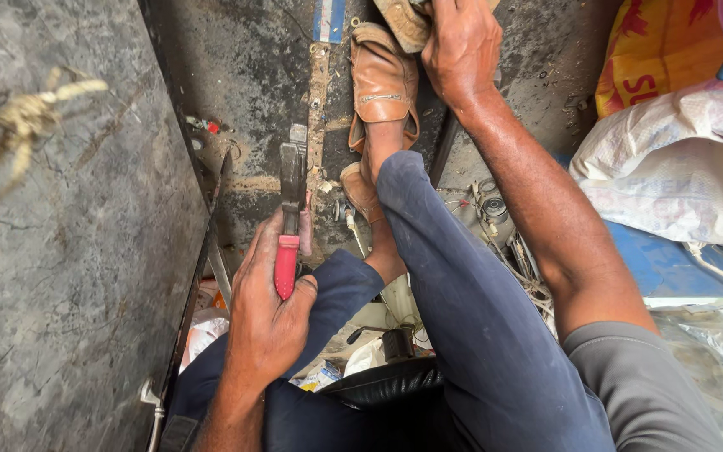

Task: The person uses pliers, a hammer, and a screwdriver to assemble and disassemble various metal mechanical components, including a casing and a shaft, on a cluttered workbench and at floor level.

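Nearest the camera, below the raised right knee, a black rounded seat edge [382, 383] shows between the person's dark blue trouser legs [462, 318], with scraps of paper and a small black cylinder [396, 343] just beyond it. Left of that knee, the left hand [268, 314] has its grip closed around the red handles of a pair of pliers [291, 213], thumb pressed along the near end of the red sleeve; the grey metal head of the pliers points away from the body and hangs over the dark, stained floor [244, 75]. Left of the pliers runs a thin metal strip [211, 226] along the foot of a grey marbled panel [69, 251], and a frayed rope end [10, 134] hangs in front of that panel. Right of the knee lie tangled wires [508, 251], a blue board [658, 264] and white woven sacks [679, 159], with an orange printed bag [654, 59] behind them. Beyond the knee, the person's foot sits in a worn tan leather sandal [382, 88] on the floor. Farthest out, above that sandal, the right hand [460, 46] reaches forward at the top edge, its grip closed over a tan shoe [403, 21]; how much of the shoe it holds I cannot tell, as the frame cuts it off.
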